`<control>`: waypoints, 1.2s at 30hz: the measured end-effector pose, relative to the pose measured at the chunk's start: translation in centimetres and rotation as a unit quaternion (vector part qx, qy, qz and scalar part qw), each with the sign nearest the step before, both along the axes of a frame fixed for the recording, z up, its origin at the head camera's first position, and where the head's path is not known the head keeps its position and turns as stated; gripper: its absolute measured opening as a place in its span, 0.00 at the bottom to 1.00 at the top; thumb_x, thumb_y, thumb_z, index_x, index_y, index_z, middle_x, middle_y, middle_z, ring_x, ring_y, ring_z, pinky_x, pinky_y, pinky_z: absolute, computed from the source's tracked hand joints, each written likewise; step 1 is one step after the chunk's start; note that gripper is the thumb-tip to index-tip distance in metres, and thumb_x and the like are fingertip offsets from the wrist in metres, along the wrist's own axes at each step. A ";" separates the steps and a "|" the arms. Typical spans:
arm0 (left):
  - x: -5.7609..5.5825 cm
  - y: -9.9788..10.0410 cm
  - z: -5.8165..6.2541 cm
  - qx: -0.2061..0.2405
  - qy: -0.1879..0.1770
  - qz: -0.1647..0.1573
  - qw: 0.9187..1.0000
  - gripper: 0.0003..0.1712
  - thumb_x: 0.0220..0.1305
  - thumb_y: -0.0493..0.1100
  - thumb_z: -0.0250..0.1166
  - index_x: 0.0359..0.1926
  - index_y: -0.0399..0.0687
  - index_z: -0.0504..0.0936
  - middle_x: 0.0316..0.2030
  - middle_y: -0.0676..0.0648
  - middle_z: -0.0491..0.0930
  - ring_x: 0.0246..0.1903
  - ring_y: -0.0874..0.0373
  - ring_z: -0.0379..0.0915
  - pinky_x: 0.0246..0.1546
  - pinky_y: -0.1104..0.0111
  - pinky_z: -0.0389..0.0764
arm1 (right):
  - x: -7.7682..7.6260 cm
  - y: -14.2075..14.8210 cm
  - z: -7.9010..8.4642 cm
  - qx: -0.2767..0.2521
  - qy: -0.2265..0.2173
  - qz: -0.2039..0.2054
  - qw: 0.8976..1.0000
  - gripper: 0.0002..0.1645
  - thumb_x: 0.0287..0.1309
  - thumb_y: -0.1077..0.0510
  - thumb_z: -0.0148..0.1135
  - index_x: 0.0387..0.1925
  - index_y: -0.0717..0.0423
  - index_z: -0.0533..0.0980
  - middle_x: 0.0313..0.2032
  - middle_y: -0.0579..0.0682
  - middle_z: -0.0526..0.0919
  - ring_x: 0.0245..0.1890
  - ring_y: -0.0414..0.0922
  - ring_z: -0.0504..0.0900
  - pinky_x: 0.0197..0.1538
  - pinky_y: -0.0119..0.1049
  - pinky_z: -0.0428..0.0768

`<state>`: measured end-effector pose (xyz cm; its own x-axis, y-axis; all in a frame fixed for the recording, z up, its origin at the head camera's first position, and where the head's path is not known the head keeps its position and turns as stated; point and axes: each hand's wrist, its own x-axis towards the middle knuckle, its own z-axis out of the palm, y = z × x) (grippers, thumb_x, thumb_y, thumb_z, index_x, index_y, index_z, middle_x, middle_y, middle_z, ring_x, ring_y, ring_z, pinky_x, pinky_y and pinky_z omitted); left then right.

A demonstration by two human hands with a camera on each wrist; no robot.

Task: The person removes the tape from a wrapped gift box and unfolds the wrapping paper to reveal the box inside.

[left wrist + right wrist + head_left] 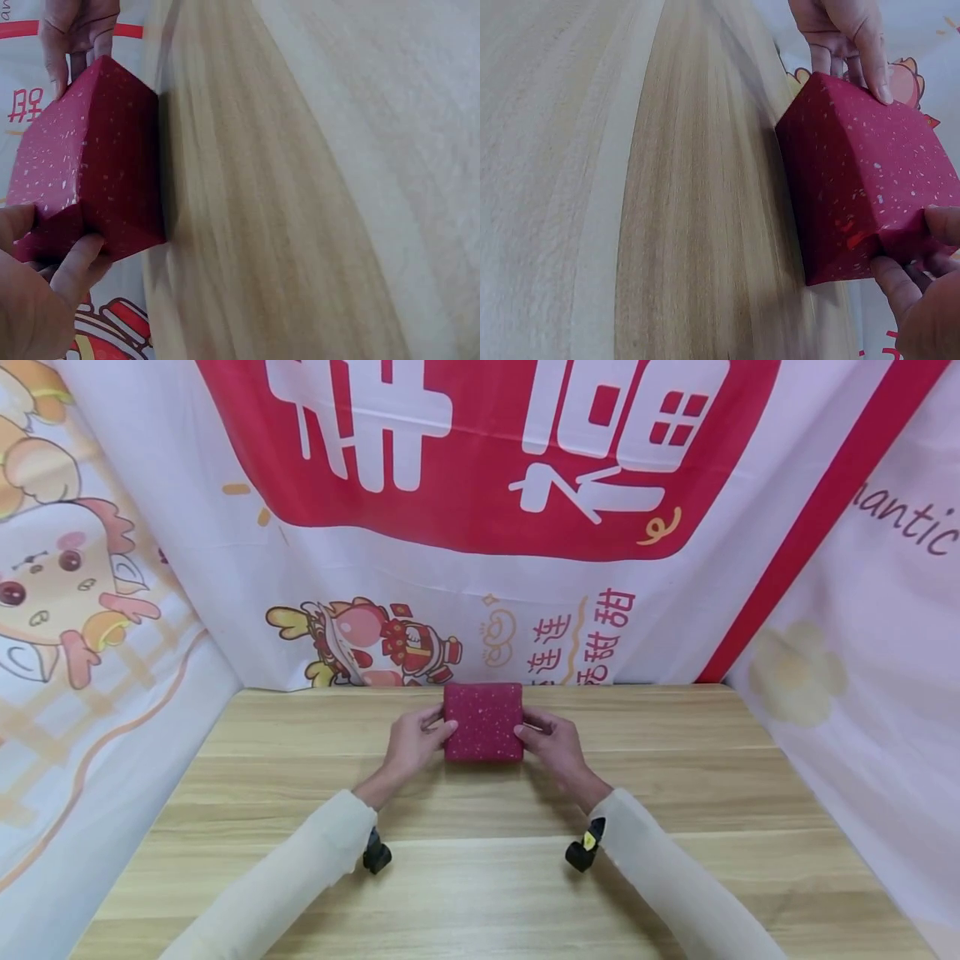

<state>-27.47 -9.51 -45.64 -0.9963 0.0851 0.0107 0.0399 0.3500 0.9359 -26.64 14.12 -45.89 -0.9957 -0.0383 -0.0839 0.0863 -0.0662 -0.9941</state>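
Observation:
A dark red box with pale speckles [483, 723] stands at the table's far edge in the head view. My left hand [411, 743] grips its left side, the thumb bent over the near top edge and the fingers along the side. On the opposite side my right hand [553, 745] holds it the same way. Both wrist views show the speckled box [120, 157] close up, its lower edge right at the wood. In the right wrist view the box [877, 165] has fingers at both ends.
The wooden table [480, 893] has light striped grain. A white cloth with red print [480, 535] hangs behind its far edge, and printed cloths [847, 710] flank both sides. A small black camera [377, 853] is strapped at the left wrist, another camera [582, 853] at the right.

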 end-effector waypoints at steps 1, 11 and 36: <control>0.0 0.0 -0.1 0.004 0.007 0.001 1.000 0.31 0.59 0.50 0.63 0.63 0.52 0.68 0.60 0.45 0.72 0.49 0.54 0.79 0.42 0.68 0.84 | 0.0 0.0 0.0 0.008 -0.001 0.001 1.000 0.26 0.54 0.66 0.61 0.57 0.56 0.72 0.56 0.56 0.77 0.54 0.48 0.78 0.49 0.32 0.82; 0.6 0.1 -0.5 0.031 -0.007 0.025 0.999 0.33 0.58 0.53 0.63 0.62 0.49 0.68 0.58 0.43 0.74 0.54 0.55 0.75 0.44 0.71 0.82 | 0.1 0.5 0.5 0.034 -0.012 0.016 0.999 0.27 0.53 0.65 0.62 0.57 0.56 0.72 0.55 0.56 0.77 0.51 0.46 0.80 0.50 0.34 0.82; -0.2 0.0 1.9 0.177 -0.188 0.077 0.963 0.44 0.45 0.74 0.60 0.50 0.45 0.70 0.55 0.42 0.75 0.55 0.47 0.73 0.55 0.58 0.78 | 0.2 0.5 -0.2 0.066 0.002 0.008 0.998 0.19 0.53 0.58 0.65 0.49 0.54 0.78 0.49 0.53 0.83 0.48 0.43 0.82 0.52 0.37 0.82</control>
<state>-27.69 -9.55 -43.72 -0.9361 -0.0072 -0.3518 -0.3516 -0.0190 0.9360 -26.45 14.59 -46.11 -0.9954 -0.0424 -0.0862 0.0832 0.0671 -0.9943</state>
